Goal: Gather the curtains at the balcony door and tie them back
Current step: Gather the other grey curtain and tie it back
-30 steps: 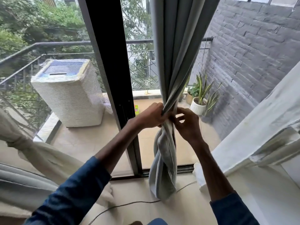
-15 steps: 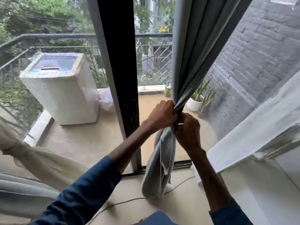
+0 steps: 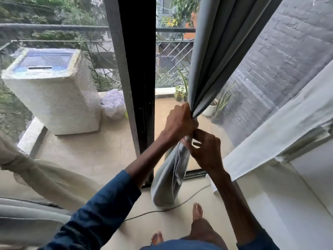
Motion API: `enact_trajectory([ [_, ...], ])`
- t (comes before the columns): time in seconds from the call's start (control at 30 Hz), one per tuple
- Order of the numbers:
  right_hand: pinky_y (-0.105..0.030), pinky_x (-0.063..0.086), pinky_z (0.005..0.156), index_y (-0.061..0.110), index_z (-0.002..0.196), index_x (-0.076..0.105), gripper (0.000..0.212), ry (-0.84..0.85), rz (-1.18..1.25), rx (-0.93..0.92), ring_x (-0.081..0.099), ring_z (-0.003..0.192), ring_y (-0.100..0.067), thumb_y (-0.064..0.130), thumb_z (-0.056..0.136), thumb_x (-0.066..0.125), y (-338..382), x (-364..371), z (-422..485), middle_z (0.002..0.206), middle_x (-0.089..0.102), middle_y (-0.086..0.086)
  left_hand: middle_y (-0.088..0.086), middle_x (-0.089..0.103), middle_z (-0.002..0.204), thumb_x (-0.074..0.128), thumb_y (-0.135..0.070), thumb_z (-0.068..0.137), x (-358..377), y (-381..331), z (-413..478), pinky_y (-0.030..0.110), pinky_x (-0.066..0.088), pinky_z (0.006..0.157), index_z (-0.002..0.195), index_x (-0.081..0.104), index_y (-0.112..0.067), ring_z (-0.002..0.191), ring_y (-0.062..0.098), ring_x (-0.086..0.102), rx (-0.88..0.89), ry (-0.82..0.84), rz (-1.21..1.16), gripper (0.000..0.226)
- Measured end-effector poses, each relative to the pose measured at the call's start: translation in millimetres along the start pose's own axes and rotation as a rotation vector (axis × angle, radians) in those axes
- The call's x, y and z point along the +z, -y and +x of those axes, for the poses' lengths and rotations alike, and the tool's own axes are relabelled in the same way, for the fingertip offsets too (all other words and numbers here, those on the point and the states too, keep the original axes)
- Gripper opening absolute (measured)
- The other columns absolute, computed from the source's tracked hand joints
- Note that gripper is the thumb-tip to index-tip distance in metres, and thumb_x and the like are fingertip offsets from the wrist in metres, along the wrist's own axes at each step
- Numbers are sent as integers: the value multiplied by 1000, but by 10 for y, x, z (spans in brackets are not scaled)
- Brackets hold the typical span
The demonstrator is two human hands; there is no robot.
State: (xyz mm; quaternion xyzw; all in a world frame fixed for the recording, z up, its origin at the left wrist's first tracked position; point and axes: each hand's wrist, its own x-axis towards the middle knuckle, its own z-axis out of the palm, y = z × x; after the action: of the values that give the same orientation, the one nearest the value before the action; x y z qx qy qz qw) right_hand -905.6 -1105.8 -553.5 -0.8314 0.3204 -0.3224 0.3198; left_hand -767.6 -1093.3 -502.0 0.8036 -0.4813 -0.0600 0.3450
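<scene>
Two hands cinch the grey curtain (image 3: pixel 216 51) at the balcony door.
The left hand (image 3: pixel 180 121) curls its fingers tight round the gathered folds to keep them bunched; the right hand (image 3: pixel 207 150) pinches cloth just beneath, seemingly working a knot. The tail hangs near the floor (image 3: pixel 180 222) beside the dark door frame (image 3: pixel 138 69); a washing machine (image 3: pixel 52 91) and brick wall (image 3: pixel 270 60) stand outside.

Curtain (image 3: pixel 212 51): right of door frame (image 3: pixel 138 69), tail down to floor (image 3: pixel 173 224).
Left hand (image 3: pixel 180 121): round curtain; right hand (image 3: pixel 207 150) just below, touching.
Washing machine (image 3: pixel 52 91): on balcony (image 3: pixel 90 150), left of frame.
Potted plant (image 3: pixel 210 110): behind curtain, beside brick wall (image 3: pixel 288 60).
Cable (image 3: pixel 191 197): on floor under tail.
</scene>
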Motion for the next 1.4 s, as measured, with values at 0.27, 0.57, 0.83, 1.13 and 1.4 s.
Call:
enact_trajectory([
  [0.27,-28,33,55,17,48,38,54,93,-293,112,30,58,-27,41,78,75,-35,130,-143,42,42,-1,6,46,76,69,-25,78,-183,20,-140,31,40,54,100,56,-5,64,29,51,26,15,148,32],
  [0.57,-31,52,65,28,74,77,16,153,-109,46,71,68,-7,43,81,77,-249,-519,195,67,73,4,-3,35,66,62,-29,86,-215,191,-178,34,33,58,83,35,-19,66,29,50,90,12,188,28],
  [0.83,-31,51,68,36,81,80,10,126,-85,58,67,71,-9,28,77,85,-410,-889,419,76,77,14,8,62,79,61,-33,89,-235,194,-205,38,53,57,84,55,-15,68,31,62,167,187,120,20],
  [1.13,-6,35,58,35,68,65,39,123,-101,-124,54,57,6,-1,77,77,-301,-523,628,60,60,17,9,68,97,71,-27,87,-331,180,-83,31,51,66,108,64,-9,82,25,63,383,429,47,28],
  [1.4,-6,39,61,3,91,72,13,97,-71,-176,60,77,-10,1,79,79,-305,-293,747,93,66,-2,12,69,98,73,-29,86,-325,351,51,33,53,68,107,64,-7,85,27,66,313,395,-38,32],
])
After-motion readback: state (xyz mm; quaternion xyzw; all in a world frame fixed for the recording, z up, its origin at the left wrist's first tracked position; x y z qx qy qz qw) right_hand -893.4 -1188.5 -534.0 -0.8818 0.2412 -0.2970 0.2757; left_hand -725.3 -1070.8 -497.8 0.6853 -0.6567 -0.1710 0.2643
